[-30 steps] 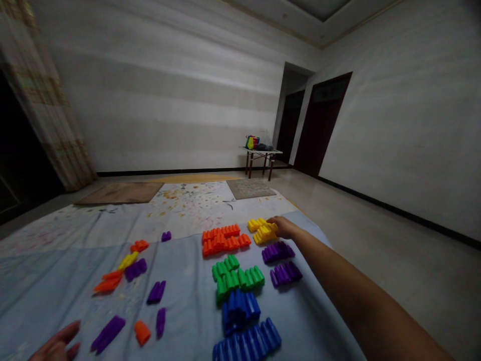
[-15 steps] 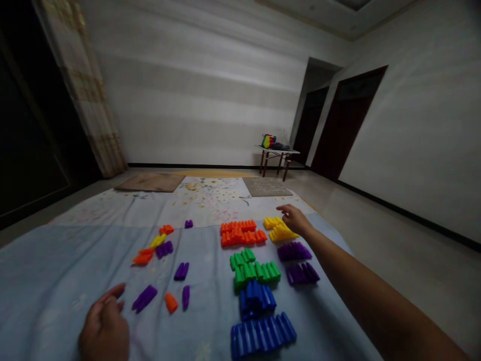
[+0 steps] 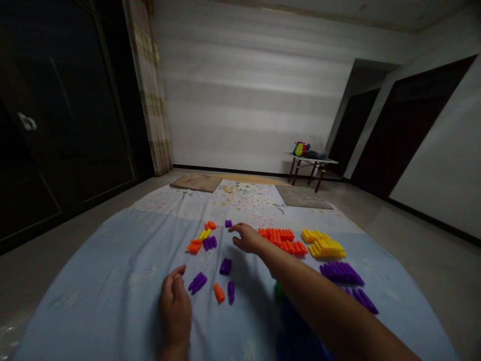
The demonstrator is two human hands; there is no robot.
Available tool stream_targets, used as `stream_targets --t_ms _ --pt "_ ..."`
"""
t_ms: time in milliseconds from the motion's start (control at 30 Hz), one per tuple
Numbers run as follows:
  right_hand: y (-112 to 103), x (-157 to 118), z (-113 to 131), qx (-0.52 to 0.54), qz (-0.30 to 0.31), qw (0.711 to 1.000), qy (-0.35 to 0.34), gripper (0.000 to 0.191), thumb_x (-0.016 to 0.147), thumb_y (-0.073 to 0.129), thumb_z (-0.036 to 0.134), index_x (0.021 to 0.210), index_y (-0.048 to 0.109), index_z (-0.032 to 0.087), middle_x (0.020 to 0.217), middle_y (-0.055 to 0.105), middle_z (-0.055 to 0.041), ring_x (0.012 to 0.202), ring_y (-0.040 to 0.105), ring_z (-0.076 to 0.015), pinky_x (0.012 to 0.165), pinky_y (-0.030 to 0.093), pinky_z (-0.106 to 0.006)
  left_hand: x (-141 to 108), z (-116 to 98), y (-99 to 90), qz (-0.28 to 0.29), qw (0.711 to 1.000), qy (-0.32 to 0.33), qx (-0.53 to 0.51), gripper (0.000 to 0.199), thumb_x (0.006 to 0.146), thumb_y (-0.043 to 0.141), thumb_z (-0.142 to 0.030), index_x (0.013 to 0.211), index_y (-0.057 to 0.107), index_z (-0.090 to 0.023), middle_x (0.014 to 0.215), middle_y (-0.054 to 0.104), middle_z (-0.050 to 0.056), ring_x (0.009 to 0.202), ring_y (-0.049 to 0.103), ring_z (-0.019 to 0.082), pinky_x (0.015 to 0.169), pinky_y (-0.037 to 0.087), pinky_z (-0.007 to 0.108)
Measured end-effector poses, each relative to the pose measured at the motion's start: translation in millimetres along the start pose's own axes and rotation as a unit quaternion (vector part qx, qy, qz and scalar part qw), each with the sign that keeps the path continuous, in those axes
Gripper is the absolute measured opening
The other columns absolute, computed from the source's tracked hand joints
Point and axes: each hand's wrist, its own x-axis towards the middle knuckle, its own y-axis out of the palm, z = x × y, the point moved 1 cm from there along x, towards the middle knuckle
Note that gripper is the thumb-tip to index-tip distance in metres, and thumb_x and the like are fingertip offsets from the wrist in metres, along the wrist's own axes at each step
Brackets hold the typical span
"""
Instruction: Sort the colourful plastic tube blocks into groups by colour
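Note:
My right hand (image 3: 246, 237) reaches over the middle of the sheet with fingers apart and nothing in them, close to a small purple pair (image 3: 228, 223). My left hand (image 3: 176, 296) hovers low at the left, empty, its fingers loosely parted, beside a purple piece (image 3: 197, 283). Near it lie an orange piece (image 3: 219, 293), a single purple piece (image 3: 231, 292) and another purple group (image 3: 226, 266). Further off are yellow pieces (image 3: 205, 234), orange ones (image 3: 194, 246) and purple ones (image 3: 210, 243). My right forearm partly hides the green (image 3: 278, 292) and blue pieces (image 3: 300, 346).
Right of my right hand stand rows of orange (image 3: 280, 234), yellow (image 3: 326, 246) and purple pieces (image 3: 341, 272). Two flat mats (image 3: 197, 182) (image 3: 303, 196) lie at the sheet's far edge. A small table (image 3: 311, 158) with a colourful bag stands beyond.
My right hand has moved left from the yellow pieces to the small purple pair. The view has turned left, and my forearm now covers most of the green and blue pieces.

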Motion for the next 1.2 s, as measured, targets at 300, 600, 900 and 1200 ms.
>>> stream_targets --t_ms 300,600,900,1200 --pt "50 86 9 -0.042 0.02 0.988 0.148 0.06 0.077 0.051 0.055 0.126 0.051 0.021 0.131 0.048 -0.0135 0.118 0.045 -0.031 0.093 0.037 -0.045 -2 10 -0.7 0.002 1.0 0.007 -0.008 0.04 0.08 0.034 -0.045 0.099 0.057 -0.018 0.105 0.061 0.01 0.106 0.054 0.024 0.097 0.038 0.042" --pt "86 107 66 -0.09 0.062 0.988 0.105 0.058 0.071 0.048 0.067 0.113 0.059 0.029 0.123 0.053 -0.0104 0.117 0.04 -0.0327 0.089 0.036 -0.049 -6 10 -0.2 -0.04 0.998 -0.014 -0.047 0.047 0.08 0.033 -0.049 0.11 0.051 -0.017 0.119 0.055 0.014 0.117 0.047 0.026 0.101 0.035 0.044" --pt "81 41 79 -0.121 0.106 0.987 -0.023 0.06 0.067 0.057 0.057 0.12 0.054 0.028 0.119 0.054 -0.0113 0.113 0.042 -0.0322 0.086 0.039 -0.05 -7 -1 -2.4 -0.067 0.995 -0.004 -0.074 0.049 0.082 0.031 -0.05 0.111 0.05 -0.014 0.119 0.054 0.016 0.115 0.048 0.025 0.101 0.035 0.041" --pt "38 -42 88 -0.107 0.211 0.968 -0.082 0.059 0.068 0.058 0.055 0.121 0.055 0.028 0.119 0.057 -0.0102 0.11 0.049 -0.0305 0.087 0.043 -0.045 -2 3 1.4 -0.033 0.993 0.008 -0.114 0.047 0.085 0.026 -0.043 0.112 0.051 -0.014 0.121 0.054 0.016 0.116 0.049 0.022 0.1 0.037 0.039"
